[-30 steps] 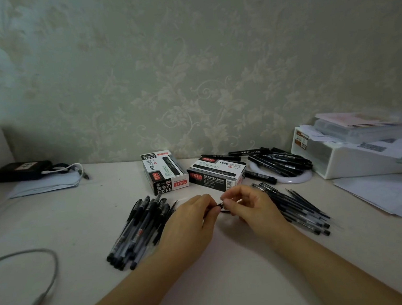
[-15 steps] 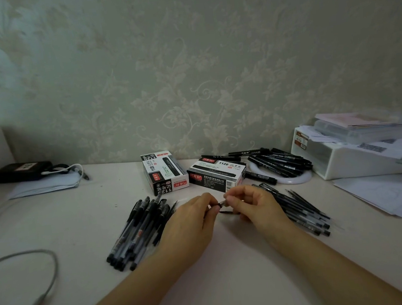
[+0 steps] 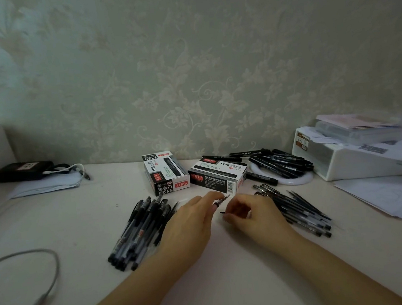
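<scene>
Pen pinched in left hand, bare tip aimed up-right. Small black piece pinched at right hand fingertips, just below tip.

I see a slim dark pen pinched in the left hand, its metal tip tilted up and right. Just below it, apart, a small black piece pokes from the right hand

Left grip and right grip drawn apart; pen tip now bare; black piece came away with right grip.
</scene>
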### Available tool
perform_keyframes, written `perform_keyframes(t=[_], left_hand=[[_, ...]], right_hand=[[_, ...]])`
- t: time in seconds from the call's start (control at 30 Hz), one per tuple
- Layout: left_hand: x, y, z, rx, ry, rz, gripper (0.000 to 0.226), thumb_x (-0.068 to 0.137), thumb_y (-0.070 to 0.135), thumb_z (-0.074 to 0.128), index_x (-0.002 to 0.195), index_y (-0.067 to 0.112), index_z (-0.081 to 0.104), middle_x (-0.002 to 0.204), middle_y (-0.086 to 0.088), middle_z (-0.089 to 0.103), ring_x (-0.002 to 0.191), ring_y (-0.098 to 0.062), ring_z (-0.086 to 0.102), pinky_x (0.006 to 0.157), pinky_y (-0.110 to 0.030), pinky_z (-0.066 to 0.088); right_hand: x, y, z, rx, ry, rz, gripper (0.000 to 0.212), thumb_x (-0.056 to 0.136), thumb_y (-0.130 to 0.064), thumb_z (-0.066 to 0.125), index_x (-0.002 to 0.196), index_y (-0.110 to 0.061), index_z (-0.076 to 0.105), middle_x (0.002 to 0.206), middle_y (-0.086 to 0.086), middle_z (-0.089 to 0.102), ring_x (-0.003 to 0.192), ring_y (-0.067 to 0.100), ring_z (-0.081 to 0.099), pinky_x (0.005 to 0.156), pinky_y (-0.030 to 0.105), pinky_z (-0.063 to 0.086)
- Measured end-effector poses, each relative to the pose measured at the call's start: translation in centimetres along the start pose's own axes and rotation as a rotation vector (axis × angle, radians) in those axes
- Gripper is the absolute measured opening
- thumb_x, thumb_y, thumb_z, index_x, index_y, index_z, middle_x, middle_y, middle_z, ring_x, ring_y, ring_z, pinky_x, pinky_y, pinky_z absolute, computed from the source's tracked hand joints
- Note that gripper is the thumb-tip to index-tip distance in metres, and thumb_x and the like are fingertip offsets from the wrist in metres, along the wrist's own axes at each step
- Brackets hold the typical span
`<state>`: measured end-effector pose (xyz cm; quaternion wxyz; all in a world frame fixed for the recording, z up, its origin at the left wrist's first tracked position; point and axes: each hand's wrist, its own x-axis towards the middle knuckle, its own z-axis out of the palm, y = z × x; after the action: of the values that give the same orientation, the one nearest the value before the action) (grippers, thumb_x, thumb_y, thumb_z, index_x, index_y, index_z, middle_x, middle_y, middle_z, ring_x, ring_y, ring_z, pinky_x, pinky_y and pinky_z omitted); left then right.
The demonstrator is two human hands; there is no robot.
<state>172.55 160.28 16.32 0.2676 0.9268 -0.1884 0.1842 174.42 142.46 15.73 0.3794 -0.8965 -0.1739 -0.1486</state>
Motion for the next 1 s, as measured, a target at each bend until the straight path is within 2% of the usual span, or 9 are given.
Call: perform_keyframes(t=[0.1,0.3,0.37,0.47,0.53,0.63,0.8,0.93,1.0], left_hand=[[0.0,-0.1,0.1,-0.019,0.003,-0.006,0.031,0.102,0.031,0.035,0.128,0.045,0.043,0.103,0.009,0.060,0.094,-0.013,0.054,0.078,-0.039,0.049],[0.1,-0.1,0.2,-0.029,0.002,-0.012,0.033,0.102,0.030,0.035,0.130,0.047,0.041,0.106,0.009,0.060,0.098,-0.013,0.054,0.080,-0.039,0.049],[0.1,0.0,0.1,-0.038,0.007,-0.007,0.034,0.102,0.030,0.035,0.131,0.047,0.041,0.105,0.008,0.060,0.097,-0.013,0.055,0.080,-0.039,0.049],[0.0,0.4,-0.2,-0.083,0.046,0.028,0.036,0.102,0.028,0.037,0.132,0.046,0.044,0.091,0.006,0.057,0.084,-0.014,0.055,0.071,-0.041,0.049],[0.0,0.5,-0.4,-0.113,0.063,0.049,0.036,0.101,0.026,0.038,0.133,0.043,0.046,0.086,0.006,0.053,0.078,-0.015,0.053,0.068,-0.042,0.049],[0.1,0.6,-0.5,-0.131,0.060,0.060,0.038,0.101,0.024,0.039,0.135,0.040,0.047,0.087,0.007,0.053,0.079,-0.014,0.053,0.070,-0.041,0.049],[0.0,0.7,-0.5,-0.152,0.057,0.073,0.040,0.100,0.024,0.040,0.136,0.040,0.046,0.088,0.012,0.051,0.081,-0.009,0.052,0.073,-0.038,0.049],[-0.1,0.7,-0.4,-0.122,0.039,0.073,0.040,0.101,0.027,0.038,0.137,0.044,0.041,0.096,0.011,0.056,0.084,-0.010,0.054,0.073,-0.039,0.050],[-0.1,0.7,-0.3,-0.107,0.029,0.074,0.039,0.101,0.029,0.037,0.135,0.048,0.037,0.102,0.012,0.058,0.088,-0.010,0.056,0.074,-0.039,0.050]], right_hand=[[-0.2,0.0,0.3,-0.119,-0.045,-0.036,0.005,0.082,-0.032,0.074,0.085,-0.028,0.072,0.077,-0.013,0.065,0.073,0.002,0.058,0.065,0.014,0.044],[-0.3,-0.1,0.2,-0.088,-0.047,-0.015,0.012,0.082,-0.038,0.074,0.091,-0.030,0.071,0.082,-0.011,0.065,0.073,0.002,0.058,0.066,0.011,0.043],[-0.3,-0.5,0.1,0.014,0.016,0.008,0.011,0.083,-0.036,0.074,0.090,-0.029,0.071,0.080,-0.010,0.065,0.069,0.002,0.057,0.064,0.011,0.043],[0.1,-1.4,-0.1,0.218,0.130,0.071,0.006,0.090,-0.033,0.068,0.090,-0.029,0.073,0.080,-0.012,0.070,0.071,0.001,0.062,0.064,0.013,0.047],[0.2,-2.0,-0.4,0.420,0.110,0.151,0.011,0.093,-0.028,0.065,0.092,-0.025,0.075,0.080,-0.009,0.074,0.072,0.000,0.067,0.063,0.011,0.049],[-0.1,-2.6,-0.5,0.640,0.034,0.280,0.012,0.093,-0.021,0.064,0.093,-0.020,0.076,0.083,-0.003,0.077,0.068,0.000,0.067,0.060,0.011,0.049],[-0.2,-2.8,-0.6,0.863,-0.017,0.408,0.013,0.088,-0.021,0.069,0.098,-0.016,0.076,0.096,0.005,0.076,0.077,0.009,0.067,0.070,0.024,0.051],[0.1,-2.9,-0.4,0.990,-0.032,0.449,0.014,0.091,-0.020,0.065,0.100,-0.013,0.072,0.096,0.005,0.076,0.079,0.013,0.069,0.066,0.023,0.054],[0.3,-2.8,-0.4,1.083,0.029,0.459,0.014,0.096,-0.019,0.059,0.104,-0.011,0.067,0.095,0.007,0.075,0.082,0.018,0.071,0.068,0.026,0.055]])
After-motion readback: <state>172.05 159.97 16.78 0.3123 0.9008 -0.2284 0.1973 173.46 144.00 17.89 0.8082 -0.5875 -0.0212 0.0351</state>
